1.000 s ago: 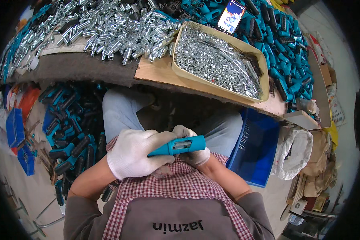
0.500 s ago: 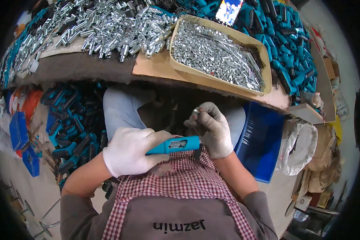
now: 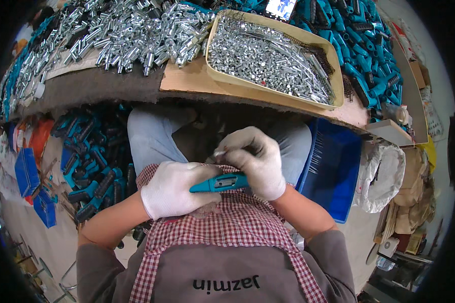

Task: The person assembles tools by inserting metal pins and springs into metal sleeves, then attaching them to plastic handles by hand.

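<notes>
while the left hand's [image 3: 169, 190] fingers clasp one teal housing [image 3: 217, 184], metal part already in its slot, the right hand's [image 3: 259, 164] pinch one small pale piece [image 3: 219, 153] beyond it, not yet inside; farther from those fingers, i see one tray [image 3: 242, 83], metal bits unused.

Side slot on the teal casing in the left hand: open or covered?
Open: the side slot of the teal casing is uncovered, with grey metal visible inside. The left hand grips it.
</notes>
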The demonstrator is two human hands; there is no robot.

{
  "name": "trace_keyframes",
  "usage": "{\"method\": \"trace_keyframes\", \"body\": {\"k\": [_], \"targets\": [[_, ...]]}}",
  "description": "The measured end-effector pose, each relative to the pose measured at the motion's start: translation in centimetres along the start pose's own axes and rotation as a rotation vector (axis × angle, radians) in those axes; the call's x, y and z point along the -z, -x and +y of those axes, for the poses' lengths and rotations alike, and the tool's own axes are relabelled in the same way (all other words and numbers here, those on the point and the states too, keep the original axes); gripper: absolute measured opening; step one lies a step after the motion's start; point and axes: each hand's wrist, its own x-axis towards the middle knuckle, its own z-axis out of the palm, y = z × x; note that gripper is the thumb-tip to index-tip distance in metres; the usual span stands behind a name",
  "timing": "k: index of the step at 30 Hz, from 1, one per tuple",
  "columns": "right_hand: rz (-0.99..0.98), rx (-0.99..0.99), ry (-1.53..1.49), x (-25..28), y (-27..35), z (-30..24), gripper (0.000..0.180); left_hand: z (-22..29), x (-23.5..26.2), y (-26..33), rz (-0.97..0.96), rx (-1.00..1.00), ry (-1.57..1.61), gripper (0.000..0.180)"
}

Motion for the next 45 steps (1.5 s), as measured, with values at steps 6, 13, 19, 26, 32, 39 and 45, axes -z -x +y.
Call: {"method": "trace_keyframes", "body": {"k": [6, 13, 19, 26, 32, 39, 45], "targets": [[-0.085, -0.342, -0.15, 3.3, 1.3, 4.8, 0.012, 1.0, 1.8, 0.2, 0.129, -0.03, 0.007, 0.043], [-0.237, -0.225, -0.583, 1.2, 1.9, 7.7, 0.024, 1.3, 1.7, 0.1, 0.156, -0.055, -0.009, 0.038], [-0.3, -0.325, -0.896, 1.1, 1.8, 8.4, 0.025, 1.1, 1.5, 0.0, 0.161, -0.07, -0.016, 0.037], [-0.253, -0.255, -0.678, 1.0, 2.0, 8.3, 0.024, 1.0, 1.1, 0.0, 0.19, -0.099, -0.003, 0.034], [-0.304, -0.342, -0.676, 1.8, 2.0, 8.8, 0.024, 0.7, 1.0, 0.0, 0.172, -0.113, -0.012, 0.032], [-0.272, -0.287, -0.495, 1.3, 1.9, 8.6, 0.026, 0.9, 0.9, -0.1, 0.175, -0.126, 0.002, 0.032], [-0.28, -0.301, -0.549, 1.3, 1.9, 8.5, 0.025, 0.9, 0.8, -0.2, 0.179, -0.118, 0.022, 0.03]]}}
